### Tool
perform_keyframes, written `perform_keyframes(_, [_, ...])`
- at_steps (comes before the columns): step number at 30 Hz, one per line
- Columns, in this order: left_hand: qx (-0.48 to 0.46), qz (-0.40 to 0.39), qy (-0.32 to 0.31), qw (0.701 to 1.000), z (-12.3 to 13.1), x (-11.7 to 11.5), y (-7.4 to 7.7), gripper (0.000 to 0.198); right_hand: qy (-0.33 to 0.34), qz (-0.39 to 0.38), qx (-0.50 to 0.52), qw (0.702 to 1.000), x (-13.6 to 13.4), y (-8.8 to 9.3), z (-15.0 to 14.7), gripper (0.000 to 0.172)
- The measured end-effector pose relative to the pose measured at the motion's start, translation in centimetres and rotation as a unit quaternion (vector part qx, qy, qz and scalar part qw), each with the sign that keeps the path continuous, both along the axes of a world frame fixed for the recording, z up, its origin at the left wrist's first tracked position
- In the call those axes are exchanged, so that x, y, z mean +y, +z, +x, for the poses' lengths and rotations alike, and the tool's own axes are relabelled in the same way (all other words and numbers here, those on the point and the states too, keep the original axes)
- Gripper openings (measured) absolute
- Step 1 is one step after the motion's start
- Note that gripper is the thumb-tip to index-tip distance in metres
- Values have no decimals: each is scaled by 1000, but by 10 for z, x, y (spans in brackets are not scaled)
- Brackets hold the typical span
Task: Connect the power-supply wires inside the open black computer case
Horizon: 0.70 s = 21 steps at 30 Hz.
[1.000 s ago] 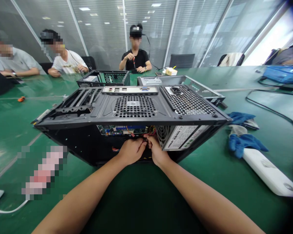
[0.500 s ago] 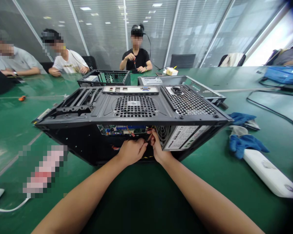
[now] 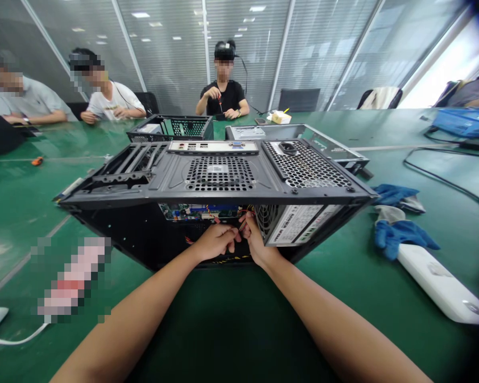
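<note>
A black computer case [image 3: 163, 175] stands in front of me with its rear panel facing up. Both my hands reach into its open side, below the motherboard [image 3: 195, 211]. My left hand [image 3: 216, 240] has its fingers curled close to my right hand. My right hand [image 3: 256, 240] is closed in a pinch on thin cables [image 3: 242, 225], beside the power supply [image 3: 301, 224] with its fan grille and white label. What my left fingertips hold, if anything, is too small to tell. Loose coloured wires [image 3: 189, 240] show left of my hands.
Two more open cases [image 3: 191, 127] stand behind. Blue gloves [image 3: 405, 236] and a white power bank [image 3: 439, 282] lie at the right, near a black cable [image 3: 443, 173]. A pixelated pink object [image 3: 75, 276] lies at the left. Several people sit across the green table [image 3: 16, 191].
My left hand has shifted slightly left, its fingers a little looser. My right hand has stayed nearly in place with the cables.
</note>
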<state>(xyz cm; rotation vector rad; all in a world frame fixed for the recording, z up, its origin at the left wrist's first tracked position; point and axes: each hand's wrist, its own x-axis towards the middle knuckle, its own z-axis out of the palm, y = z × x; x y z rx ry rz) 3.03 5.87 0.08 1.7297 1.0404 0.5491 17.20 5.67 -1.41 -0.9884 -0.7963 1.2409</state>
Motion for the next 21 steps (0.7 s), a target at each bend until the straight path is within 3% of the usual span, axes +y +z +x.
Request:
perform_keyframes(2, [-42,-63,-10,997,0,2,1,32,3,-7,-2,1000,0,0,0,50])
perform_keyframes(8, [-111,-142,-11,984,2,5,15,23,20,-1,13,1000,-4,3,0,49])
perform_keyframes(14, [-170,-295,-65,938,5,18,18,21,40,-6,26,999,-5,5,1,47])
perform_keyframes(21, [-159,-328,-126,923,4,23,16,27,11,-4,38,999,-5,5,2,46])
